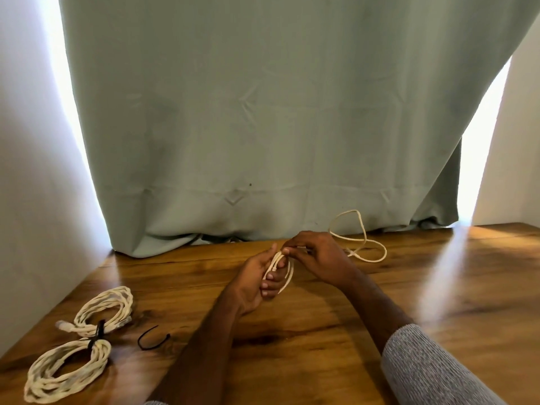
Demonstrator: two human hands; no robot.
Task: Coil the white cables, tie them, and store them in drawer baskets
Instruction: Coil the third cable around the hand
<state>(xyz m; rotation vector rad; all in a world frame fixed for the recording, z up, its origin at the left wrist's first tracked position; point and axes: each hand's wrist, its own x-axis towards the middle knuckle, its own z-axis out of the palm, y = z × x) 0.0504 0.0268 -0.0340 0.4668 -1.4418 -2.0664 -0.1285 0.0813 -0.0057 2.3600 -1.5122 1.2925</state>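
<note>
A thin white cable lies partly loose on the wooden table behind my hands, one loop standing up against the curtain. My left hand holds several small loops of this cable wound around its fingers. My right hand pinches the same cable at the top of those loops. Two finished white coils lie at the near left: one coil bound with a black tie, and a second coil in front of it, also tied in black.
A loose black tie lies on the table just right of the coils. A pale green curtain hangs down to the table's far edge. White walls stand at both sides. No drawer baskets are in view.
</note>
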